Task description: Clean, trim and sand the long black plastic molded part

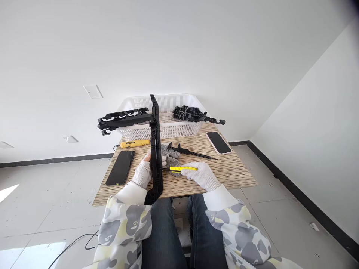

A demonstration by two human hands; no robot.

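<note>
- Strip (156, 149), one, clasped in left grip (143, 174), extending past it both ways;
- right grip (200, 174) clasping one yellow-handled tool (183, 169), tip at strip's edge;
- tabletop (235, 173): two phones (120, 168), one caliper (185, 151)

Strip (156, 149): black plastic, smooth, glossy along the inner face. Basket parts (189, 113): black plastic, mostly matt. Basket (168, 130): white plastic, slotted walls, slight sheen. Tool (176, 169): yellow plastic handle, ribbed. Corded tool (135, 144): yellow plastic grip, smooth. Caliper (183, 151): black, matt, plastic in appearance. Dark phone (120, 168) and pale phone (218, 142): glossy, glass-like screens. Worn gloves (200, 175): white knitted cloth, rough. Grey glove (172, 161): flecked knit, rough. Table (232, 175): striped, wood-look top, matt. Sleeves (126, 220): printed cloth, matt. Jeans (165, 231): denim. Wall (179, 45): smooth, matt.
</note>
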